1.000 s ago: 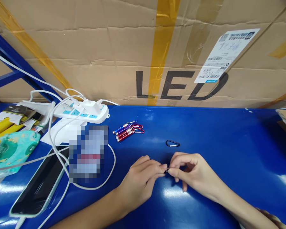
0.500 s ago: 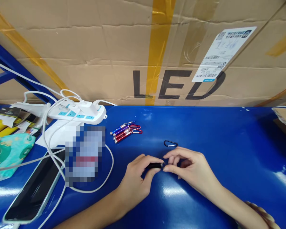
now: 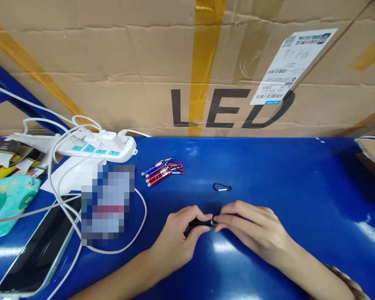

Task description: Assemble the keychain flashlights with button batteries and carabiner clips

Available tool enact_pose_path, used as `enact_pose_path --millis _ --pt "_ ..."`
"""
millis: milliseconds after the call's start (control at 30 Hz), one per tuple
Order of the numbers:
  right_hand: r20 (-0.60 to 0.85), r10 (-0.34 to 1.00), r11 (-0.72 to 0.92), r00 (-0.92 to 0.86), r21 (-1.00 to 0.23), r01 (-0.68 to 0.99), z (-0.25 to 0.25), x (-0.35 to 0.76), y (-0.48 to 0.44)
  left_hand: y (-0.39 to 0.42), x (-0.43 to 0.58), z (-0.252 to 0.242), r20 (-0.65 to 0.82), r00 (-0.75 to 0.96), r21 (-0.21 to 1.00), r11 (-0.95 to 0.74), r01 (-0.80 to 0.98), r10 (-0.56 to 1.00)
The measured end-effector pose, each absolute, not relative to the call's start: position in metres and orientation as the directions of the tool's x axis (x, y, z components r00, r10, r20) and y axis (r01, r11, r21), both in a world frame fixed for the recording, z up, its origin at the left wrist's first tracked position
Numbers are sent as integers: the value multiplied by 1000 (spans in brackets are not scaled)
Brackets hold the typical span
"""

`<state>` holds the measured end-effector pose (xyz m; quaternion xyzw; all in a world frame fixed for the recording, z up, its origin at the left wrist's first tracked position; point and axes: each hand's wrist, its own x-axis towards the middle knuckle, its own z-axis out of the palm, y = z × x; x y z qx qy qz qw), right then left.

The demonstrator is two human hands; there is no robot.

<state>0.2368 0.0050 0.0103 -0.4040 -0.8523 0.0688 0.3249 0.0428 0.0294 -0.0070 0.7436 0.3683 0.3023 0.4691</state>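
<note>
Between thumb and index finger, my left hand [image 3: 183,233] holds a small black cylinder [image 3: 200,223] lying sideways. My right hand [image 3: 256,227] has its fingertips pinched at the cylinder's silvery right end; whatever is between them is too small to make out. Beyond my hands, a black carabiner [image 3: 222,187] lies on the blue table [image 3: 268,166]. Several small penlights, blue, purple and red [image 3: 158,176], lie side by side further left, with carabiners at their ends.
At the left are a white power strip [image 3: 121,155] with cables, a phone [image 3: 37,250], a blurred-out flat item [image 3: 111,204] and a green packet [image 3: 11,202]. A large cardboard box [image 3: 128,62] stands behind. Another carton [image 3: 373,156] sits at the right edge.
My right hand's fingers have closed together at the cylinder's end and turned more palm-down. My left hand still holds the cylinder. The view has shifted slightly.
</note>
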Motion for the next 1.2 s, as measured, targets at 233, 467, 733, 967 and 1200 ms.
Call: enact_pose_path --millis 233,467,733,967,1200 --pt "151 972 213 -180 -889 406 5 223 9 28 42 -12 299 550 847 -482 222 780" --pt "-363 921 -336 -141 -923 188 10 220 13 29 42 -10 311 524 842 -486 236 793" --pt "250 961 276 -119 -830 484 9 229 15 30 45 -4 95 452 943 -225 245 887" --pt "569 713 670 -409 -383 636 9 243 10 33 45 4 6 492 965 -135 226 871" --pt "530 657 721 -536 -236 652 14 248 8 34 43 5 -28 600 968 -129 217 800"
